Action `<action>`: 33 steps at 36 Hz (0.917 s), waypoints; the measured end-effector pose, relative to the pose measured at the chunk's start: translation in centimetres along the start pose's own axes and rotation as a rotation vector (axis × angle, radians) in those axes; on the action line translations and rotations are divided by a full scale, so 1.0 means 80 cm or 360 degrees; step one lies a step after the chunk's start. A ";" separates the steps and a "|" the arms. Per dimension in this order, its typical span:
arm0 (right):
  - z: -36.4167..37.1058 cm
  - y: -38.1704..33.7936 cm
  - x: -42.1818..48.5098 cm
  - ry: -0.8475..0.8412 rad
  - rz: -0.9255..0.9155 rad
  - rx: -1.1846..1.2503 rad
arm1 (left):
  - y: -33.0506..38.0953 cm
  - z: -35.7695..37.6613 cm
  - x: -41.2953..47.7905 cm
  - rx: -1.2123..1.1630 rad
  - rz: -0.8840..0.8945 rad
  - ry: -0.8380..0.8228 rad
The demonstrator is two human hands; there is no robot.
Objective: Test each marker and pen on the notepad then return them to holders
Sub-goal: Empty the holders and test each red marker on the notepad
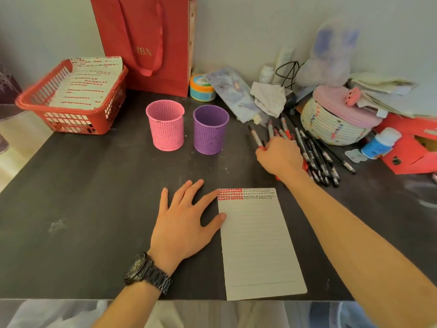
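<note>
Far left, a red slatted plastic basket is holding paper sheets w/ red marks. Round perforated pink holder & purple holder are standing beyond the lined notepad. Left hand is lying spread, thumb touching the notepad. Right hand is curling round a marker at the marker pile, far right.

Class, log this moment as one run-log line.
phase: reaching for marker | left hand: flat, thumb on notepad edge | right hand: on marker pile, grip unclear | pink holder, purple holder: no pens showing
</note>
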State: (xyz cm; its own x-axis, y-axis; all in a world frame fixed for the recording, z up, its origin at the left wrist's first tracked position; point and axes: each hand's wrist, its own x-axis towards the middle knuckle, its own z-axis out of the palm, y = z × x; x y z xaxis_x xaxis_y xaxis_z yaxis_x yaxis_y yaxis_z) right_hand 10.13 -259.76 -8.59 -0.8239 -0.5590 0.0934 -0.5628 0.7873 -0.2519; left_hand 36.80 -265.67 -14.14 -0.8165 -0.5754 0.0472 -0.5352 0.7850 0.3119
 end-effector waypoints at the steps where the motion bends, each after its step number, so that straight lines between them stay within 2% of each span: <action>1: -0.005 0.003 -0.008 -0.0023 0.0040 0.0194 | 0.000 0.000 0.000 0.0005 -0.0003 -0.0009; 6: -0.022 0.019 -0.091 -0.0231 0.0181 0.1309 | -0.001 0.003 -0.002 -0.0030 -0.0009 -0.0029; 12: -0.033 0.039 -0.224 -0.0173 0.0165 0.1755 | 0.003 -0.008 -0.010 -0.0239 -0.0004 0.0081; 16: -0.032 0.034 -0.284 -0.0159 0.0146 0.1751 | 0.021 -0.015 -0.036 -0.0674 0.0005 0.0177; 22: -0.021 0.034 -0.318 -0.0131 0.0088 0.1631 | 0.081 -0.027 -0.065 -0.1863 -0.0040 -0.0078; 25: -0.023 0.036 -0.320 -0.0099 0.0056 0.1591 | 0.099 -0.028 -0.065 -0.2130 -0.0161 -0.0026; 30: -0.028 0.047 -0.324 -0.0189 0.0087 0.1661 | 0.106 -0.030 -0.062 -0.2609 -0.0428 -0.0129; 33: -0.030 0.058 -0.323 -0.0158 0.0161 0.1696 | 0.101 -0.034 -0.060 -0.2684 -0.0533 -0.0188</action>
State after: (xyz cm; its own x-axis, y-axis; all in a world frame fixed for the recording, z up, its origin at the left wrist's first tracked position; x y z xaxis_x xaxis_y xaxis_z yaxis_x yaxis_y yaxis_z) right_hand 28.67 -241.06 -9.88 -0.8271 -0.5605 -0.0416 -0.1041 0.2255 -0.9687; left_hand 37.00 -257.18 -9.29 -0.7773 -0.5715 -0.2632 0.0646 -0.4885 0.8701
